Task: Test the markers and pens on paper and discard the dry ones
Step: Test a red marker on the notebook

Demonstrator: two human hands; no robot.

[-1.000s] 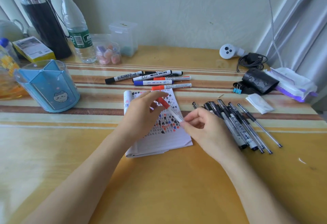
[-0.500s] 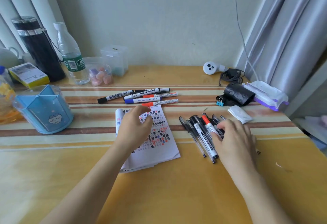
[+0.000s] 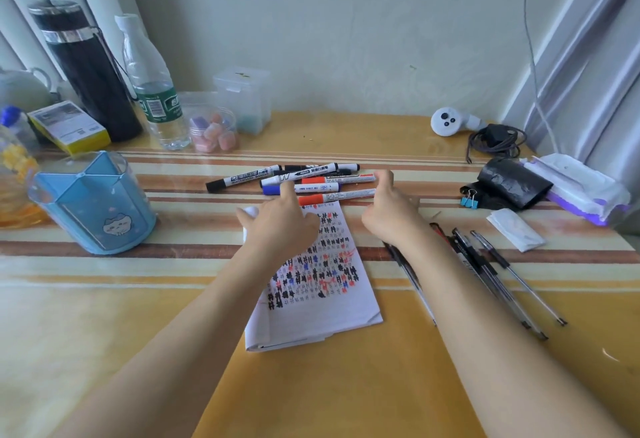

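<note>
A white paper (image 3: 329, 309) covered in black, red and blue test scribbles lies mid-table. Just beyond it lies a row of whiteboard markers: a black-capped one (image 3: 242, 179), a blue-capped one (image 3: 311, 188) and two red-capped ones (image 3: 334, 196). My left hand (image 3: 280, 226) rests on the paper's top left, its index finger stretched onto the blue marker's cap. My right hand (image 3: 391, 209) reaches over the paper's top right corner, fingertips at the right ends of the red markers; no grip shows. Several black pens (image 3: 485, 264) lie to the right, partly under my right forearm.
A blue pen holder (image 3: 93, 202) stands at the left, with a water bottle (image 3: 152, 91), a black flask (image 3: 83, 67) and small plastic boxes behind it. At the right lie a black bag (image 3: 509, 181), a wipes pack (image 3: 581, 188), a binder clip (image 3: 469, 200) and a folded tissue (image 3: 516, 230).
My right hand laid the red marker on the pen pile, left it there, and swung forward to the marker row. My left hand slid up the paper toward the blue marker.
</note>
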